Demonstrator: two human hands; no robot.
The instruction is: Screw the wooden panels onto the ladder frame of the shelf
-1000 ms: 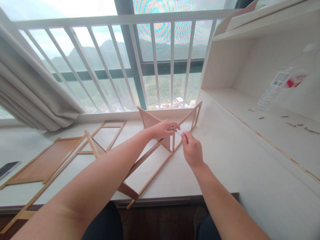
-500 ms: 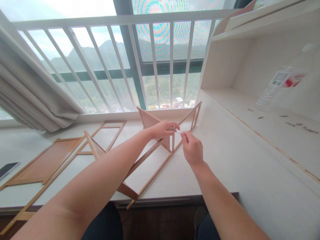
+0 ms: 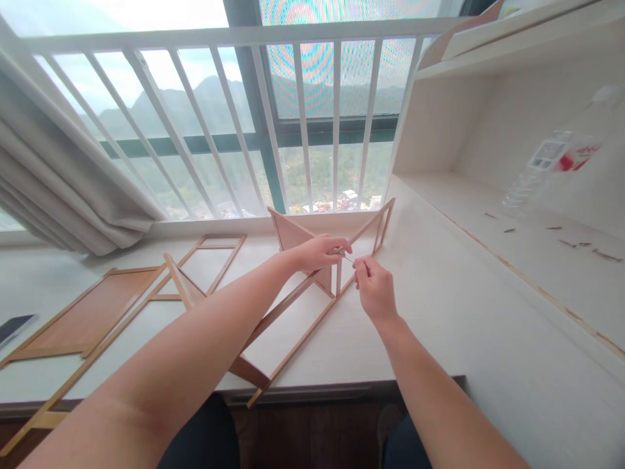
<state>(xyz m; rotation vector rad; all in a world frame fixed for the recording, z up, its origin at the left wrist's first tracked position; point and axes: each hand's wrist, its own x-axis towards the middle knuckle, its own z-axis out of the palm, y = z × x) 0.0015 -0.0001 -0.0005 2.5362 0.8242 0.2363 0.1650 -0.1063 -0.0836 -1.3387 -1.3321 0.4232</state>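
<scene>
A brown wooden frame with rails, crosspieces and a panel stands on the white surface between my arms. My left hand is closed over the frame's upper rail, near a joint its fingers partly cover. From those fingers a thin metal rod runs to my right hand. My right hand pinches the rod's near end between thumb and fingers. The rod's far tip is hidden at the left fingers, so I cannot tell what it meets.
Another wooden frame and a flat wooden panel lie left, beside a dark phone. On the right shelf are a plastic bottle and several small hardware pieces. White railing and a grey curtain stand behind.
My right hand has turned slightly and shifted a little left around the rod. My left hand and the frame stay almost where they were.
</scene>
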